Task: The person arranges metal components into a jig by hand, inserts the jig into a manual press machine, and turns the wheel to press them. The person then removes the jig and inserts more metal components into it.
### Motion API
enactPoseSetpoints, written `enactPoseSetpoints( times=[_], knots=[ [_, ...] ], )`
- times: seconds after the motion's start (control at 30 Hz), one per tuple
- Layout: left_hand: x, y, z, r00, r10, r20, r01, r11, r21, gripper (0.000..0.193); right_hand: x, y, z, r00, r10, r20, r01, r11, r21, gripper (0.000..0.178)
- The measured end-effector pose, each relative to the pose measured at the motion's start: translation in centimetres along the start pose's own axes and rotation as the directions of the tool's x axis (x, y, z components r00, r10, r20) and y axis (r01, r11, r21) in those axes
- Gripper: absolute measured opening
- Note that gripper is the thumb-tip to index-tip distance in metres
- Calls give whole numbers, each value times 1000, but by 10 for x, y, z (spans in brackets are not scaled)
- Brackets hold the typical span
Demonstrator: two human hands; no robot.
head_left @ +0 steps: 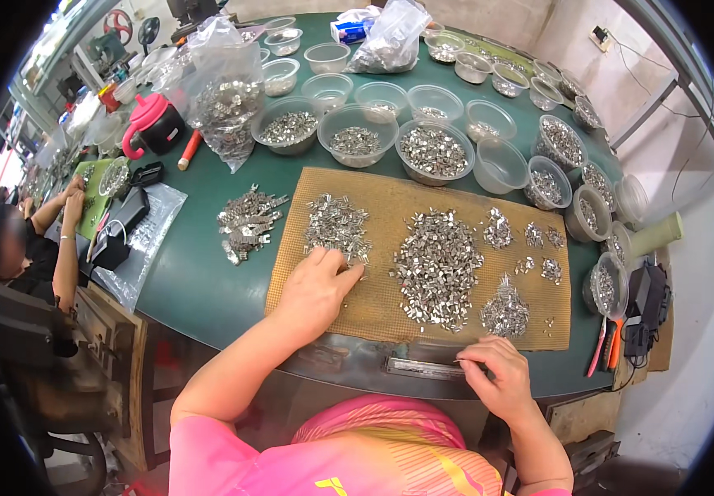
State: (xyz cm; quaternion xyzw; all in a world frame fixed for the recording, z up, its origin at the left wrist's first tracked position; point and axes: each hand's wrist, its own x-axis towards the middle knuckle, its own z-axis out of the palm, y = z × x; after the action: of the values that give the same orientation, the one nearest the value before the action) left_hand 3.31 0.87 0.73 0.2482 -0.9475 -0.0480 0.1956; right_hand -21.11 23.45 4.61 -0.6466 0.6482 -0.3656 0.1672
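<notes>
My left hand rests on a brown ribbed mat, its bent fingers at the near edge of a pile of small silvery metal pieces. Its thumb and fingers are drawn together, and what lies between them is hidden. At the table's front edge, my right hand pinches a tiny thin metal piece by the right end of a narrow metal channel. A large heap of small metal clips lies between the hands. Just beyond my right hand is a smaller pile of metal parts.
Plastic bowls of metal parts line the mat's far and right sides. Left of the mat lies a pile of flat metal pieces. A black mug with a pink lid and pliers are on the table. Another person works at far left.
</notes>
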Motion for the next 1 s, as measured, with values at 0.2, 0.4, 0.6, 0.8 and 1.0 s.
enactPoseSetpoints(
  times=[0.2,0.4,0.6,0.8,1.0],
  knots=[
    [3,-3,3,999,-10,-33,7,995,-104,31,-9,8,0,999,19,-30,-19,1000,-4,12],
    [21,-13,-3,991,-107,-75,90,976,-197,11,-10,9,0,999,28,-42,-29,1000,-8,12],
    [25,-9,1,992,-118,51,123,987,-105,11,-11,6,-1,999,22,-27,-23,999,-36,13],
    [27,-12,0,990,-134,51,141,972,-189,9,-16,7,-2,999,19,-28,-20,999,-45,13],
    [31,-6,0,982,-173,73,182,973,-143,10,-18,7,-2,999,24,-34,-26,999,-44,12]
  ],
)
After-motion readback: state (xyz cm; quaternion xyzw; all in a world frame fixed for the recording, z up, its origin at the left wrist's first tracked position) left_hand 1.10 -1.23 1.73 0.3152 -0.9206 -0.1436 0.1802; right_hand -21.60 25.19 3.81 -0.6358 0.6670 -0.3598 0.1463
